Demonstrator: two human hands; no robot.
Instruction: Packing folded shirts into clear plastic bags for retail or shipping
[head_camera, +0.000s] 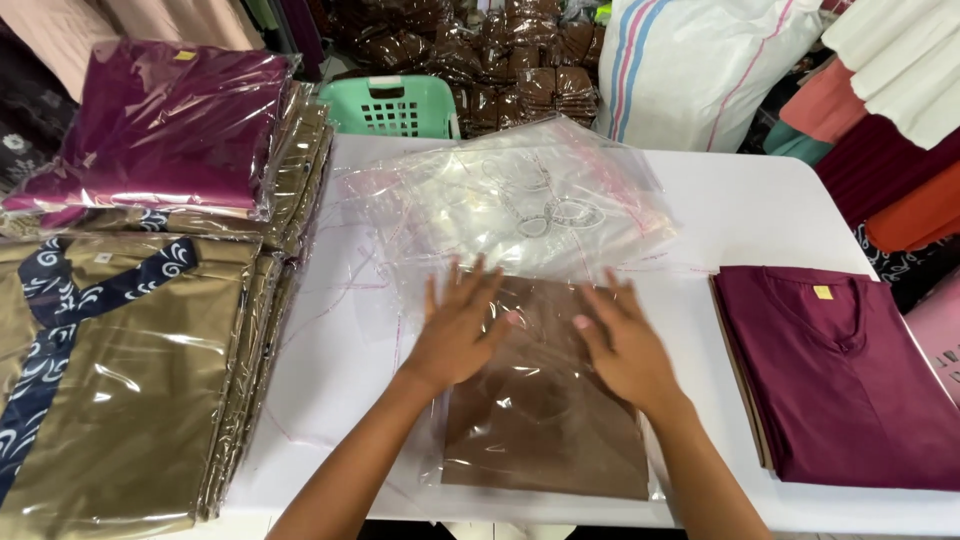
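Hands flat and open, left hand (455, 330) and right hand (625, 345), pressing bagged brown garment (545, 420) on white tabletop (340, 360), already inside its clear bag; empty bags (520, 200) behind, maroon garments (840, 370) unbagged at right, finished stacks (130, 370) at left.

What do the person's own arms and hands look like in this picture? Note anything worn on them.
Both forearms are bare as far as the frame shows: no sleeves or cuffs in view. The left hand and the right hand wear no gloves, and no rings, watch or bracelets can be seen. The fingernails look short and unpainted.
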